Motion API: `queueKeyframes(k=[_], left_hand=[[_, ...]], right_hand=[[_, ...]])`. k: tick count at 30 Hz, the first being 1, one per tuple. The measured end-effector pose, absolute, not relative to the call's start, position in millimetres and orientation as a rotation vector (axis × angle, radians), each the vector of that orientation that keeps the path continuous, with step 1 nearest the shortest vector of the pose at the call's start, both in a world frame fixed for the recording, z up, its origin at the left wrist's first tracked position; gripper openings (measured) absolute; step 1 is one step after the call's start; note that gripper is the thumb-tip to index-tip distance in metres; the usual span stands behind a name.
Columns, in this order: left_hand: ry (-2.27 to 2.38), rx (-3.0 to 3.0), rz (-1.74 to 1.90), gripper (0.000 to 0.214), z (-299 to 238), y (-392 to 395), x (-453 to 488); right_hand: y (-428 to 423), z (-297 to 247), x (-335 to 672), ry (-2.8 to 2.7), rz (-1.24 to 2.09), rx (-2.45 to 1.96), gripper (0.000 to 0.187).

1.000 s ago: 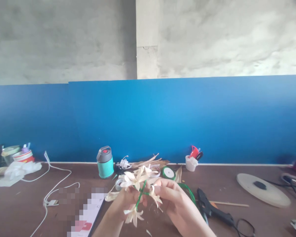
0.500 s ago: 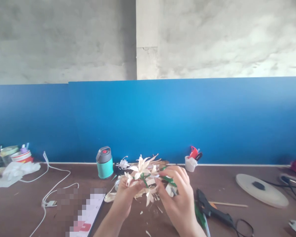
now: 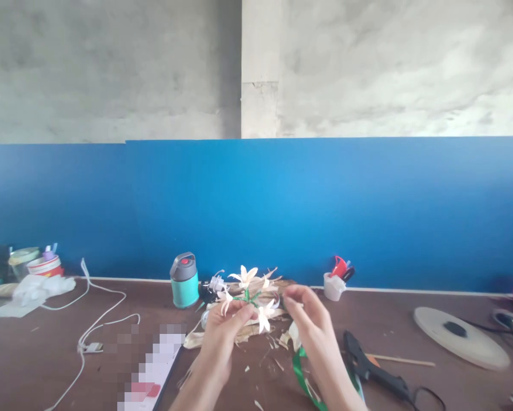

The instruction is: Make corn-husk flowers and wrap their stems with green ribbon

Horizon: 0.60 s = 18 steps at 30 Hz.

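Observation:
My left hand (image 3: 228, 328) is closed, thumb and fingers pinching the green stem of a spray of artificial flowers (image 3: 244, 277). The spray carries several cream, pointed-petal blooms spread around green stalks. To its right, and apart from it, is my right hand (image 3: 305, 311), its thumb and fingertips drawn together; whatever they may hold is too small to tell. A shiny green ribbon (image 3: 298, 368) loops on the table under my right wrist. Dried cream husk strips (image 3: 252, 333) lie behind and below the blooms, and a loose pale petal piece (image 3: 293, 335) rests near my right hand.
A black glue gun (image 3: 374, 365) and a thin wooden stick (image 3: 404, 361) lie at right, before a round pale disc (image 3: 462, 339). A teal flask (image 3: 185, 288) and a white cup of tools (image 3: 333, 285) stand at the back. White cables (image 3: 85, 319) and a phone (image 3: 160, 365) are left.
My right hand has drawn away from the flowers to the right. The spray has turned so its blooms fan out more openly. The green ribbon now shows lower, beside my right wrist.

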<state>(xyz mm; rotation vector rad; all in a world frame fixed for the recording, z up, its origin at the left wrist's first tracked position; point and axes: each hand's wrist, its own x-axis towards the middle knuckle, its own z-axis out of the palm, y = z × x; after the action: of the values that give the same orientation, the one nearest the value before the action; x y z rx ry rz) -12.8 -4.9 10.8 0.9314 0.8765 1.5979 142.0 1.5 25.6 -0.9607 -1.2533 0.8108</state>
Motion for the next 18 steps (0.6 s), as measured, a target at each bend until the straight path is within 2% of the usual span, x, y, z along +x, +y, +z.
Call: queueKeyframes(k=[3, 5, 10, 18], left_hand=[[0.860, 0.888, 1.594, 0.017, 17.9, -10.1, -5.1], [0.866, 0.869, 1.579, 0.019, 21.1, -12.6, -0.6], [0.910, 0.929, 1.548, 0.018, 20.6, -13.8, 4.1], [0.875, 0.946, 1.491, 0.030, 18.6, -14.1, 2.2]], right_hand=[[8.0, 22.0, 135.6, -1.297, 1.293, -0.888, 0.021], [7.3, 19.4, 127.6, -1.171, 1.465, -0.798, 0.024], [2.1, 12.0, 114.5, -0.934, 1.516, -0.673, 0.023], [6.4, 11.2, 117.3, -0.928, 1.512, -0.669, 0.022]])
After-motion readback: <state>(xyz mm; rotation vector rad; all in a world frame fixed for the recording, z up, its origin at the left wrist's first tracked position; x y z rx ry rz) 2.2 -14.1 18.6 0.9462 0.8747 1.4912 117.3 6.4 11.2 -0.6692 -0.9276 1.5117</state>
